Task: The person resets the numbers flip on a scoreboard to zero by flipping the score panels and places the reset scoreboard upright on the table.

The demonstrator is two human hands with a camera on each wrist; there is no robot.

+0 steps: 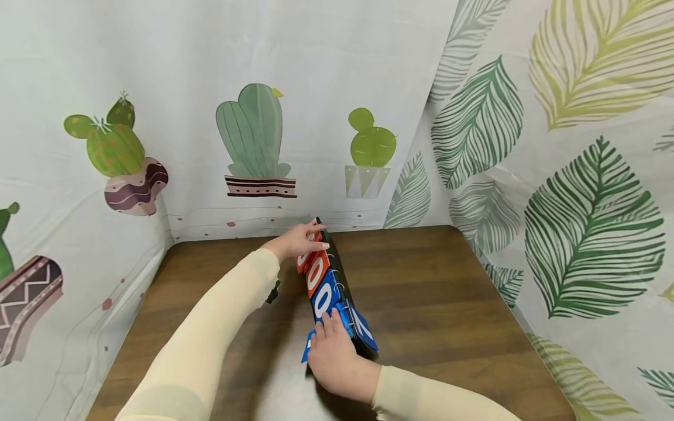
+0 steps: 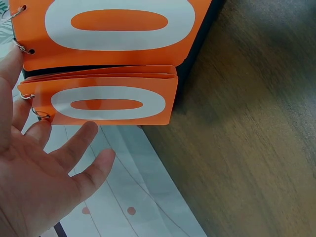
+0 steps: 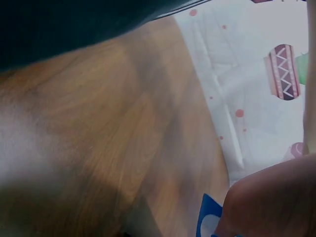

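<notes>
A long flip scoreboard (image 1: 341, 279) stands lengthwise on the table, its number cards hung on metal rings along a black top edge. On its left face are orange cards (image 2: 118, 22) with white zeros toward the far end and a blue zero card (image 1: 323, 299) nearer. Another blue card (image 1: 363, 328) hangs over its right side. My left hand (image 1: 299, 240) rests on the far end, fingers spread beside the rings. At the near end my right hand (image 1: 338, 358) holds a blue number card (image 3: 210, 217), whose corner sticks out to the left; its thumb is hidden.
A brown wooden table (image 1: 437, 304) lies under the scoreboard. White cloth (image 1: 316, 47) printed with cacti hangs along the back, and leaf-printed cloth (image 1: 584, 204) hangs on the right. A small dark object (image 1: 273, 292) shows beside the left wrist.
</notes>
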